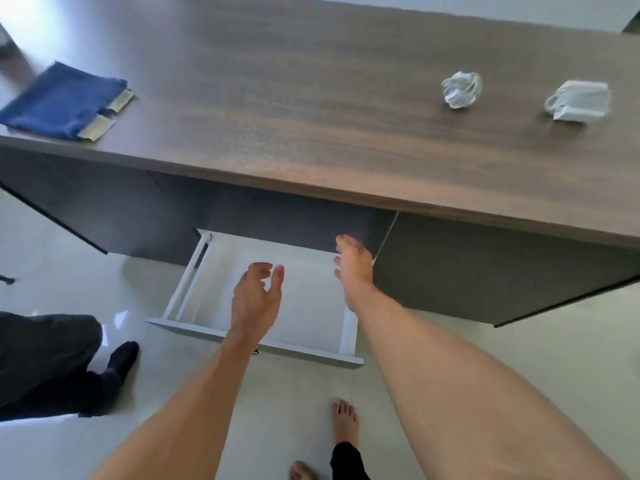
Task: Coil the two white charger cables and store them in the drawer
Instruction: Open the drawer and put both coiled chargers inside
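A white drawer [194, 271] stands pulled out under the brown desk [311, 116], and its inside shows nothing. My left hand [254, 296] hovers over the drawer's middle with fingers loosely bent, holding nothing. My right hand [353, 268] reaches over the drawer's right back corner, fingers relaxed, also holding nothing. No white cables show anywhere in view. Two white crumpled bundles, one [462, 89] and another [578, 101], lie on the desk's right part; I cannot tell what they are.
A folded blue cloth [59, 98] with two yellowish tags lies at the desk's left end. Another person's dark-trousered leg and socked foot [117, 358] stand at the left on the pale floor. My bare feet [344, 422] are below the drawer front.
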